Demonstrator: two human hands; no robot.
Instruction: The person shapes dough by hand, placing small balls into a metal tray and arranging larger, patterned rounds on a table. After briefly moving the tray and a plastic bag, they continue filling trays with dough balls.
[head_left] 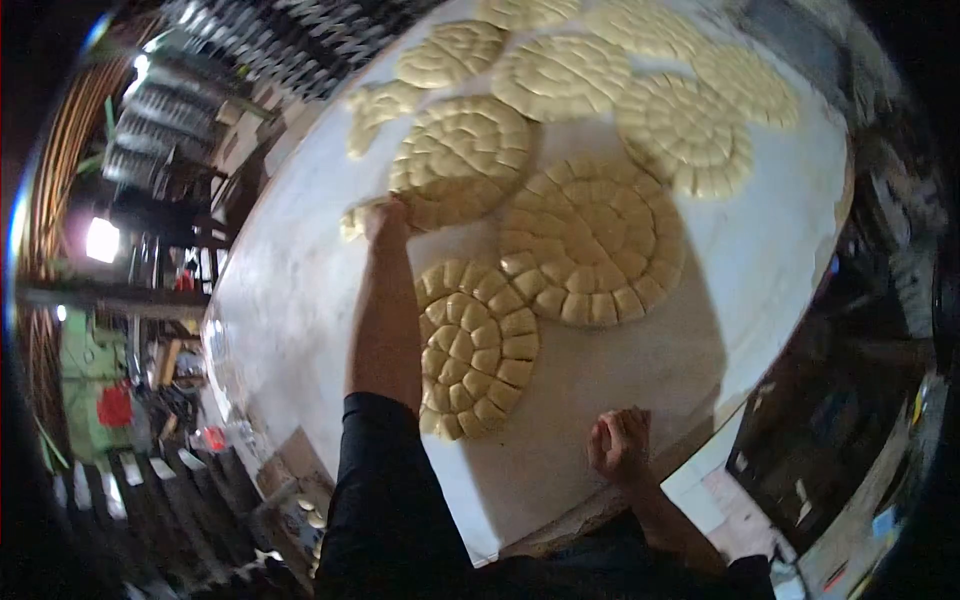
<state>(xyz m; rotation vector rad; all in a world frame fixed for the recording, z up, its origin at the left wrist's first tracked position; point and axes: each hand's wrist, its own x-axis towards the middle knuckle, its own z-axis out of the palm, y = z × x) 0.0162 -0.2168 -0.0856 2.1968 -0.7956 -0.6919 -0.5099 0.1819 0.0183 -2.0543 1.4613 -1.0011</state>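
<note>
The fingers of the left hand (388, 216) are bent at the left end of a large dough round (460, 155); a small dough piece (352, 223) is seen just beside them, but whether it is pinched cannot be told. The fingers of the right hand (620, 442) are curled into a loose fist, held near the close edge of the surface (290, 250), well apart from the dough; nothing can be made out in them. Between the two hands, another round (475, 350) is seen beside the left forearm, by which it is partly hidden. It is touched at its upper right by a wide, shaded round (600, 240). All are cut into blocks set in rings. Beyond, more rounds (685, 130) are crowded together towards the far side, and a short curved strip (375, 110) is laid at their left
</note>
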